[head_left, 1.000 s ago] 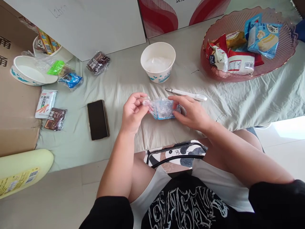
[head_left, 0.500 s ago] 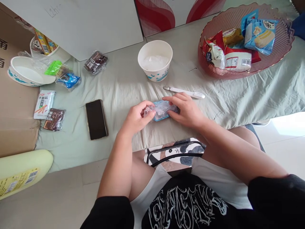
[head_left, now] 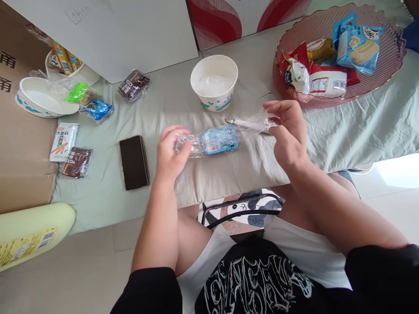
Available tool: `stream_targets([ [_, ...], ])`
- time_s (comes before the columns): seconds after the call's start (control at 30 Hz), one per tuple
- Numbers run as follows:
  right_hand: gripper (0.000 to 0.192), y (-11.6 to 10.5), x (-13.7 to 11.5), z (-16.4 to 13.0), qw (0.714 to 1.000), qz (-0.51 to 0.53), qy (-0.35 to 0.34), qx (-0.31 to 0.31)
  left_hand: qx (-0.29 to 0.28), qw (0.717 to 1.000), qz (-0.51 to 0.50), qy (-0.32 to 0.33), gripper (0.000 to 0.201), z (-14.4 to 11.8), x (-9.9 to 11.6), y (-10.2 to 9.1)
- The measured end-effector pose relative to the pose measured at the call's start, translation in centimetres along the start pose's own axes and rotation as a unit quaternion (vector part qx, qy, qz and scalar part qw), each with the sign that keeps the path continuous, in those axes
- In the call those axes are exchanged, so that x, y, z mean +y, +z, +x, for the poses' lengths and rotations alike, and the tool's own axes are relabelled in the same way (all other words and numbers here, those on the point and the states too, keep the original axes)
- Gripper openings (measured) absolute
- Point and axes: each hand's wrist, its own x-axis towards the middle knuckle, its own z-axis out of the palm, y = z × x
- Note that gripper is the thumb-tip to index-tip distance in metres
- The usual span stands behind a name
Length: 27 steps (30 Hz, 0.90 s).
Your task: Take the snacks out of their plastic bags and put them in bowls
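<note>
A small blue snack packet (head_left: 220, 139) lies on the cloth in front of me with see-through plastic film (head_left: 195, 145) around it. My left hand (head_left: 172, 149) is closed on the crumpled left end of the film. At the other end, my right hand (head_left: 288, 133) pinches the film and holds it stretched out to the right, slightly raised. Under that stretched part lies a white utility knife (head_left: 240, 122), partly covered by film and fingers. Just behind the packet stands a white paper bowl (head_left: 214, 83) with something whitish and see-through inside.
A pink ribbed basket (head_left: 330, 98) of snack packets stands at the back right. On the left are a phone (head_left: 134, 162), brown cocoa packets (head_left: 77, 162), a white snack packet (head_left: 63, 141) and paper bowls (head_left: 36, 104). Boxes (head_left: 147, 35) line the back.
My hands have moved apart, the right one farther, up and to the right. The film is now drawn out on both sides, and the blue packet shows between my hands.
</note>
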Motion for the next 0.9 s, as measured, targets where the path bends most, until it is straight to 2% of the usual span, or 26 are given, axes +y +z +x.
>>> stream_targets([
  [0.07,0.042,-0.1,-0.8,-0.1,0.996,-0.062,-0.051,-0.046,-0.039,0.997,0.046,0.048,0.014,-0.3,0.2,-0.1],
  [0.1,0.043,-0.2,-1.1,-0.2,0.990,-0.098,-0.069,-0.071,-0.041,0.995,0.059,0.064,0.011,-0.4,0.4,-0.1],
  [0.17,0.029,-0.3,-1.8,-0.4,0.979,-0.155,-0.088,-0.101,-0.014,0.993,0.064,0.100,0.009,-0.7,0.6,-0.4],
  [0.23,0.014,-0.6,-2.3,-0.6,0.971,-0.189,-0.105,-0.106,0.026,0.986,0.049,0.157,0.011,-1.2,1.1,-0.9],
  [0.3,0.012,-1.2,-2.9,-0.8,0.965,-0.199,-0.139,-0.099,0.045,0.976,0.028,0.211,0.011,-2.1,1.9,-1.7],
  [0.33,0.012,-1.6,-3.3,-1.0,0.962,-0.195,-0.158,-0.104,0.037,0.973,0.019,0.226,0.011,-2.6,2.3,-2.1],
  [0.4,0.015,-2.4,-4.1,-1.3,0.955,-0.177,-0.185,-0.153,-0.023,0.974,0.012,0.225,0.012,-3.8,3.3,-2.8],
  [0.47,0.023,-2.9,-4.8,-1.8,0.935,-0.175,-0.168,-0.258,-0.141,0.974,0.014,0.180,0.013,-4.9,4.1,-3.4],
  [0.53,0.031,-3.1,-5.5,-2.2,0.893,-0.216,-0.112,-0.379,-0.286,0.953,0.005,0.101,0.010,-5.7,4.5,-3.6],
  [0.57,0.034,-3.0,-5.9,-2.3,0.865,-0.254,-0.079,-0.426,-0.343,0.937,-0.006,0.059,0.009,-5.9,4.4,-3.7],
  [0.6,0.036,-2.8,-6.2,-2.4,0.837,-0.298,-0.047,-0.455,-0.375,0.926,-0.018,0.025,0.010,-6.0,4.2,-3.6],
  [0.63,0.037,-2.5,-6.4,-2.4,0.816,-0.342,-0.021,-0.465,-0.372,0.928,-0.028,0.007,0.011,-6.0,4.0,-3.5],
  [0.67,0.039,-2.1,-6.6,-2.4,0.805,-0.379,-0.001,-0.455,-0.330,0.943,-0.029,0.007,0.012,-5.9,3.6,-3.3],
  [0.7,0.040,-1.7,-6.7,-2.3,0.806,-0.405,0.017,-0.431,-0.260,0.965,-0.020,0.024,0.012,-5.7,3.1,-3.1],
  [0.73,0.041,-1.2,-6.6,-2.1,0.815,-0.418,0.035,-0.398,-0.178,0.983,-0.002,0.053,0.011,-5.4,2.7,-2.9],
  [0.8,0.042,-0.3,-6.2,-1.8,0.845,-0.414,0.066,-0.331,-0.046,0.991,0.050,0.113,0.015,-4.7,1.7,-2.3],
  [0.83,0.041,0.1,-5.8,-1.7,0.861,-0.400,0.072,-0.304,-0.018,0.988,0.078,0.129,0.023,-4.3,1.3,-2.0],
  [0.9,0.038,0.8,-5.0,-1.7,0.894,-0.356,0.054,-0.265,-0.039,0.984,0.118,0.125,0.040,-3.6,0.5,-1.3],
])
